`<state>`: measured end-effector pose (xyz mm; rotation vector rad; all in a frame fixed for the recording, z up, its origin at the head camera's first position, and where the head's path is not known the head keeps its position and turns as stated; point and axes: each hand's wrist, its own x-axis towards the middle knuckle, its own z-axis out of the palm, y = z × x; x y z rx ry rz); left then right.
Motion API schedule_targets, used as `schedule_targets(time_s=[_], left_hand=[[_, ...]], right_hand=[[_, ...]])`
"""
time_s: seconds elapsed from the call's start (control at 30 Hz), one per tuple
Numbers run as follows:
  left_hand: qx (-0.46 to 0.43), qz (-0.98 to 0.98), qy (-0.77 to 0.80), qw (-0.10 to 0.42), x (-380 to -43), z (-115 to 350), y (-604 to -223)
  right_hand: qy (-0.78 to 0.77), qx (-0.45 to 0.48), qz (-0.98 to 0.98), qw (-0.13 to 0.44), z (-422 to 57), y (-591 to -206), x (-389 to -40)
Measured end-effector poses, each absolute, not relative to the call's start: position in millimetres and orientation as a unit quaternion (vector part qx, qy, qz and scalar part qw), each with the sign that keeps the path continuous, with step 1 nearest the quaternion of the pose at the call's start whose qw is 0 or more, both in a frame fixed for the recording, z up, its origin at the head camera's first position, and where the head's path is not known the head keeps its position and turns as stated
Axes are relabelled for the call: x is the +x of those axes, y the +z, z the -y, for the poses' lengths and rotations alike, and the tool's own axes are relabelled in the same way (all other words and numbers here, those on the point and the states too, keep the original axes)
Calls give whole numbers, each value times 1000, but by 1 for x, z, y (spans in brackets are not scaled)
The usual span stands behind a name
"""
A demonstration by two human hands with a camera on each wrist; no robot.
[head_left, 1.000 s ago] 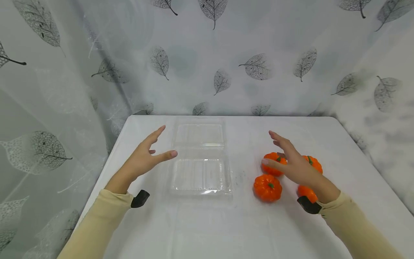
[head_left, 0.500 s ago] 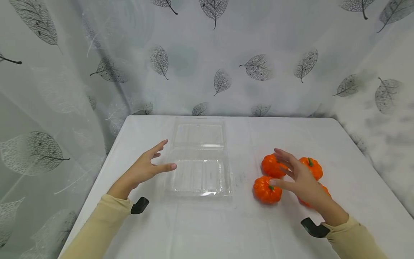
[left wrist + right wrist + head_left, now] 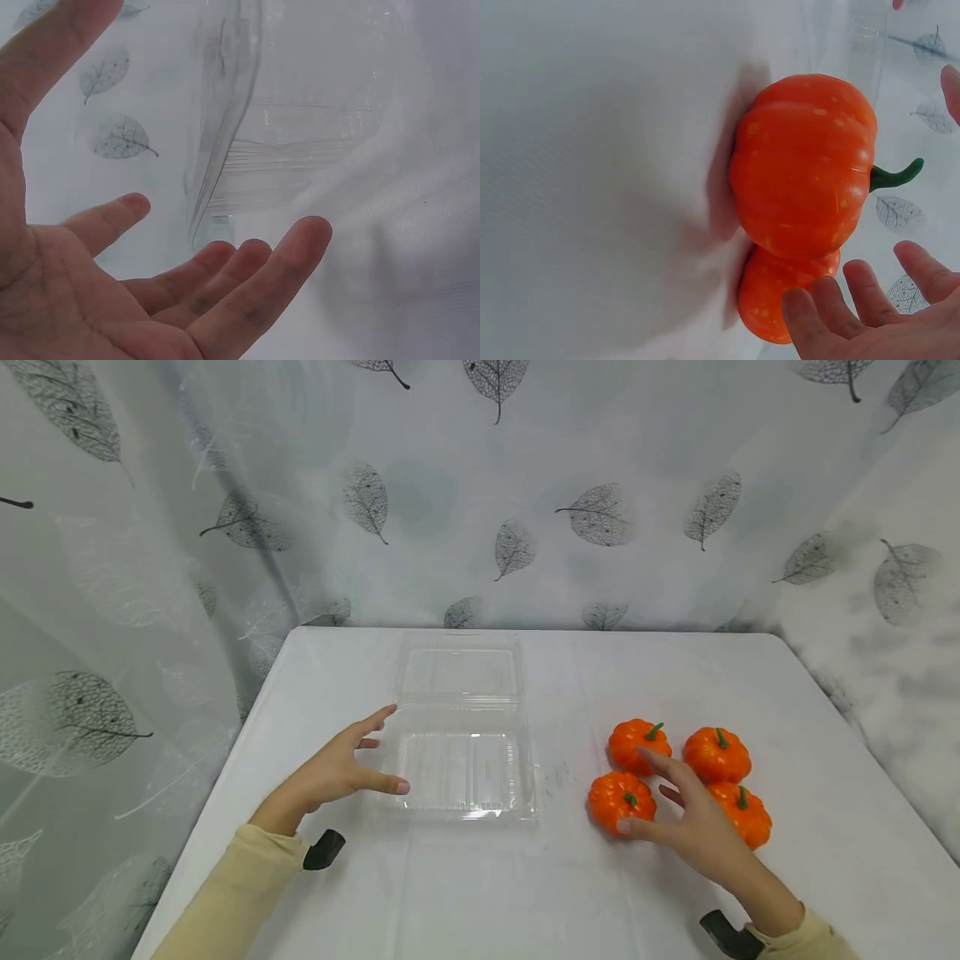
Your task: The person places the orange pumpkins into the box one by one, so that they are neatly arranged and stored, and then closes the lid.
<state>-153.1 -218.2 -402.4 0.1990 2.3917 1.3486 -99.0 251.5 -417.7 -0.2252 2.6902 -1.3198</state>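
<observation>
My left hand (image 3: 330, 777), fingers spread and thumb apart, hovers at the left edge of a clear plastic clamshell box (image 3: 465, 768) whose lid (image 3: 459, 672) lies folded back. In the left wrist view the fingers of that hand (image 3: 172, 307) hold nothing, with the see-through box wall (image 3: 240, 97) beyond them. My right hand (image 3: 697, 822) reaches over the nearest small orange pumpkin (image 3: 611, 797), thumb at its near side and fingers spread. In the right wrist view this pumpkin (image 3: 802, 165) with its green stem (image 3: 896, 176) stands in front of the open palm.
More small pumpkins lie close by: one behind (image 3: 630, 745), one at the back right (image 3: 716, 756), and one (image 3: 746, 814) partly hidden by my right hand. A white-covered table (image 3: 480, 893) bears everything. A leaf-print curtain (image 3: 435, 518) hangs behind it.
My right hand has come down and nearer, from above the pumpkins to the nearest one. The left hand has lowered slightly beside the box. Pumpkins and box stay put.
</observation>
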Motion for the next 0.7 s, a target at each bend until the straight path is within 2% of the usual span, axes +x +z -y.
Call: schedule_targets(time_s=[0.7], left_hand=[[66,-851,481,198,-150,220,-409]], right_hand=[[-442,-37,-892,87,-252,-434,-95]])
